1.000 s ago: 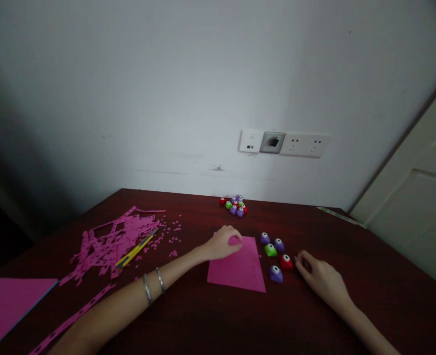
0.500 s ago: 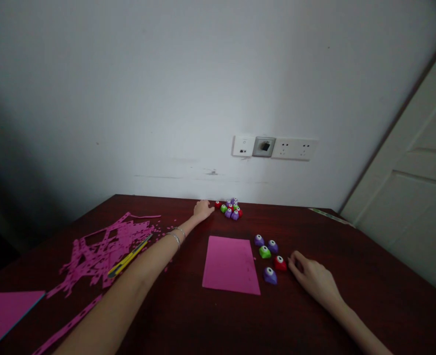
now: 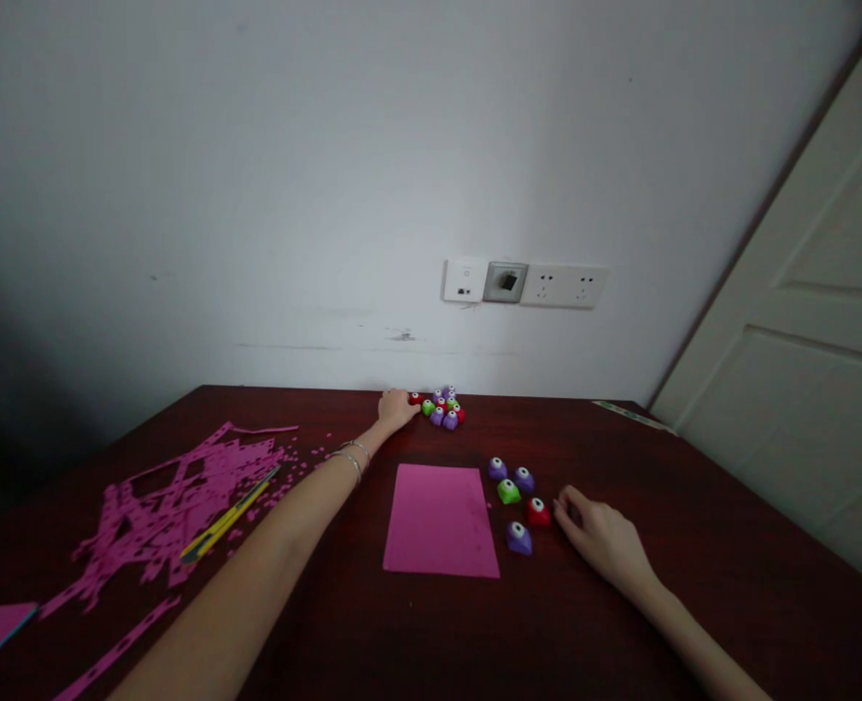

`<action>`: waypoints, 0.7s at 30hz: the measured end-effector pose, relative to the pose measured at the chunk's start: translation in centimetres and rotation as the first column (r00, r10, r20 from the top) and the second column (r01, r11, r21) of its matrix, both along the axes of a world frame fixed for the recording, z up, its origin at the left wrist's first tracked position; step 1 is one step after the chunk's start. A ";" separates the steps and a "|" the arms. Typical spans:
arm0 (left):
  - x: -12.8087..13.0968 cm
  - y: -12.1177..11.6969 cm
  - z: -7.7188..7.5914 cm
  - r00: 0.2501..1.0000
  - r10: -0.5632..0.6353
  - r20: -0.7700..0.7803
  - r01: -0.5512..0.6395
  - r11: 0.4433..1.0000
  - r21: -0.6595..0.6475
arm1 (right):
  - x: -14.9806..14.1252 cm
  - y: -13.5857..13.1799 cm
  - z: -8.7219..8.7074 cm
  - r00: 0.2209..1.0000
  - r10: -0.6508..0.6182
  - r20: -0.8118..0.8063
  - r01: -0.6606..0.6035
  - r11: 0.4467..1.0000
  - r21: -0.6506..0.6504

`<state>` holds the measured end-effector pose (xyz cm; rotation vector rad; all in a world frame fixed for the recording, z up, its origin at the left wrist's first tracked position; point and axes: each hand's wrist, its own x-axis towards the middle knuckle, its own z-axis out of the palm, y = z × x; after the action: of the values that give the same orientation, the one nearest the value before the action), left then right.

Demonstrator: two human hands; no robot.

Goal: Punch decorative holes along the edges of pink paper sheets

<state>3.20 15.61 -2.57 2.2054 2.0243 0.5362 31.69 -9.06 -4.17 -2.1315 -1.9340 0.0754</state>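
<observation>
Eye-topped craft pieces and pink sheet on a dark red-brown tabletop

Red eye-topped piece (image 3: 415,398), one, at the tabletop (image 3: 343,633) back edge; white eye disc turned toward the front edge; long axis too small to tell.

Pink sheet (image 3: 441,521), one, flat, mid-tabletop; sides run front to back, splaying slightly toward the front edge.

Left hand (image 3: 396,409), extended to the back edge, just beside the first red piece, on that piece's left; fingers partly hidden, so grip and contact cannot be told. Two bangles (image 3: 356,460) at the wrist.

Back group (image 3: 445,407), purple, green and red pieces bunched together, just right of the same red piece.

Right hand (image 3: 602,540), resting right of the sheet, fingers curled narrow; whether anything is gripped cannot be told. At its fingertips, a second red piece (image 3: 538,512); with it a green piece (image 3: 507,491) and three purple pieces (image 3: 519,538), all between sheet and hand.

Punched pink scraps (image 3: 197,492), heaped toward the left edge. Yellow cutter (image 3: 230,516), across the heap's right side, long axis running from front left to back right.
</observation>
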 end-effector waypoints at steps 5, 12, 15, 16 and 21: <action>0.3 0.4 -0.1 1.000 0.020 0.002 -0.020 1.000 -0.010 | 0.2 0.1 -0.2 1.000 -0.003 0.004 0.003 1.000 0.002; 0.2 0.6 -0.4 0.998 0.031 0.045 -0.032 0.999 0.006 | 0.1 0.1 0.0 1.000 -0.017 0.023 0.017 1.000 0.006; -0.1 0.4 -0.3 0.997 0.005 0.080 -0.007 1.000 0.024 | 0.1 0.0 0.0 1.000 -0.010 0.018 0.010 1.000 0.000; -0.3 0.3 -0.2 0.996 -0.008 0.094 0.005 0.999 0.032 | 0.1 0.0 0.0 1.000 -0.008 0.017 0.008 1.000 -0.001; -1.3 -0.4 1.4 0.977 -0.131 0.171 0.114 0.988 0.108 | 0.2 0.1 -0.1 1.000 -0.013 0.015 0.013 1.000 0.001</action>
<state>1.88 15.19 -1.15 2.2281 1.7969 0.8013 31.85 -8.99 -4.24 -2.1501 -1.9275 0.0556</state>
